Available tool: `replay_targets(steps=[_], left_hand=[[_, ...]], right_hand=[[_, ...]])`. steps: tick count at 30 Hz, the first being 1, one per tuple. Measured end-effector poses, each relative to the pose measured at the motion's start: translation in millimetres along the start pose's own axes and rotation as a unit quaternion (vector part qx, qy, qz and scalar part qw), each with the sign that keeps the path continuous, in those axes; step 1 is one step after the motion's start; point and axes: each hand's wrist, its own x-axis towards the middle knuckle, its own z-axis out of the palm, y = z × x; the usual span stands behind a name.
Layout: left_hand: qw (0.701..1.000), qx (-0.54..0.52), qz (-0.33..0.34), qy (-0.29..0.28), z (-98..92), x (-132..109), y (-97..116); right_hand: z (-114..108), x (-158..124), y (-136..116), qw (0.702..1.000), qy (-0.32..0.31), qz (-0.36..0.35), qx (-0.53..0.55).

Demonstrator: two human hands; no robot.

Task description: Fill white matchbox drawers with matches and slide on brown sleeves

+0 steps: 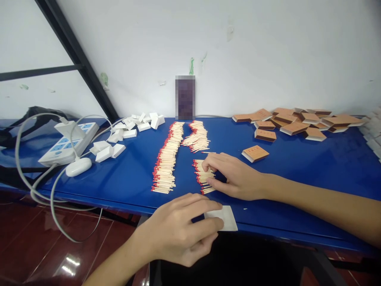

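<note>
My left hand (178, 230) pinches a white inner matchbox tray (224, 217) at the near edge of the blue table (297, 171). Farther in, my right hand (235, 176) rests on the table with its fingers closed round a small bunch of red-tipped matches (202, 176). A long row of matches (166, 159) lies to the left of that bunch. Another heap of matches (196, 137) lies behind it.
White inner trays (125, 133) are piled at the back left. Several orange matchbox sleeves (297, 123) lie at the back right, one sleeve (255, 153) nearer my right hand. A white power strip (70, 143) with cables and an adapter (79, 167) sits at the left. A dark upright object (185, 97) leans on the wall.
</note>
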Motion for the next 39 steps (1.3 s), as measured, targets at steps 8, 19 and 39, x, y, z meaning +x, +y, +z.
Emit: replay_targets(steps=[8,19,39], left_hand=[[1.0,-0.003,-0.005,-0.004,0.5,-0.2,-0.8],[1.0,-0.006,-0.005,-0.006,-0.3,-0.3,-0.1],[1.0,0.009,-0.005,-0.005,0.0,0.5,0.2]], right_hand=[[-0.2,0.8,0.7,1.0,-0.007,0.006,-0.005],[0.3,0.4,1.6,1.0,-0.008,0.004,-0.014],[-1.0,0.2,0.1,0.999,-0.011,0.027,-0.022]])
